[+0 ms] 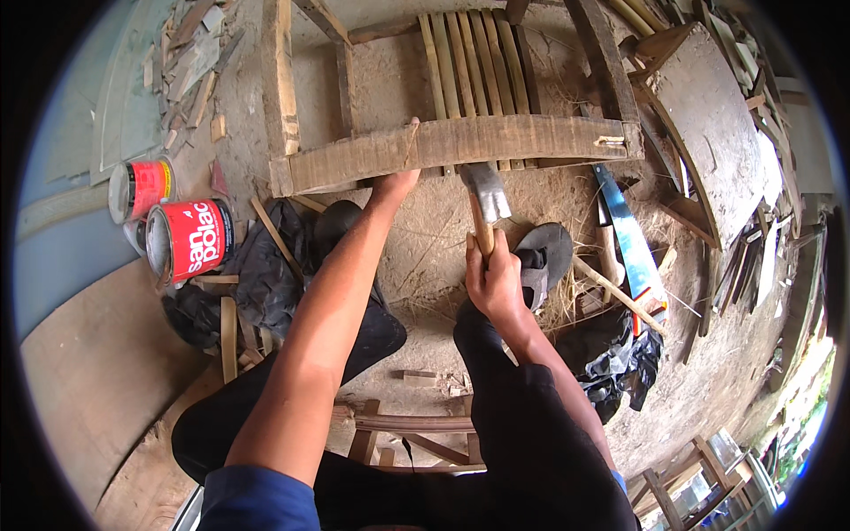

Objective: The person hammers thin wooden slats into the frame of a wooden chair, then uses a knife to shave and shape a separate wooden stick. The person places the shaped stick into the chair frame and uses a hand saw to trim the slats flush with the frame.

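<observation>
While our left hand (397,186) grips the near rail (354,159) of a slatted wooden frame (281,80), its fingers are mostly hidden by the board, so we cannot tell whether they are spread. With fingers curled tightly around its handle, our right hand (496,279) holds a hatchet (487,196) at the rail's near edge, pointing away from us toward the slats (469,62); the rail runs left to right.

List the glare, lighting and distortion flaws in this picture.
Head view: bright highlights on the saw blade and metal tool head; head view: sunlit patch washed out at lower right; head view: black fisheye border filling the corners.
</observation>
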Demonstrator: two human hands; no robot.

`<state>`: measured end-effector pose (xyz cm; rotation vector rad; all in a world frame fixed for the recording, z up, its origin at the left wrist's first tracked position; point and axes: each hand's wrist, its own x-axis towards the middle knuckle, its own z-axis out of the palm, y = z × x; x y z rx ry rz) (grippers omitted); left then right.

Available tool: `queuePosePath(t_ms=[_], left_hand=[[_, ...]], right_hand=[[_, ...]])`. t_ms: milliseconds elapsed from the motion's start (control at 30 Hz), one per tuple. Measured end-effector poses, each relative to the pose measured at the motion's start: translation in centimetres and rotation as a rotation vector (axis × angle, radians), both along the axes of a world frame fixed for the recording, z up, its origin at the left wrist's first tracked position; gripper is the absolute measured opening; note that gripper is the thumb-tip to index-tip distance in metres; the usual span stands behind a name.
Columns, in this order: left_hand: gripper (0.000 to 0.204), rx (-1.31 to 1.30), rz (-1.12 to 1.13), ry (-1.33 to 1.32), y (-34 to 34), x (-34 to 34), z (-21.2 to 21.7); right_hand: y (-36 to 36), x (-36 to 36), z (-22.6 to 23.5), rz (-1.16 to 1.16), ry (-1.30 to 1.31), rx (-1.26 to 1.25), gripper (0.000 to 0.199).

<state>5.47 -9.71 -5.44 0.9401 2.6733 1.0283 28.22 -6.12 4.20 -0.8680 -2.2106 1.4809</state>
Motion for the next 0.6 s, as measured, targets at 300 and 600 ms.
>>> queuePosePath(t_ms=[300, 600], left_hand=[[0.035, -0.092, -0.067, -0.081, -1.1, -1.3, -1.7], [0.039, 0.238, -0.077, -0.34, -2.0, -2.7, -6.9]], right_hand=[[0.9, -1.0, -0.7, 0.033, -0.291, -0.075, 0.022], [0.2, -0.2, -0.7, 0.061, -0.17, -0.011, 0.024]])
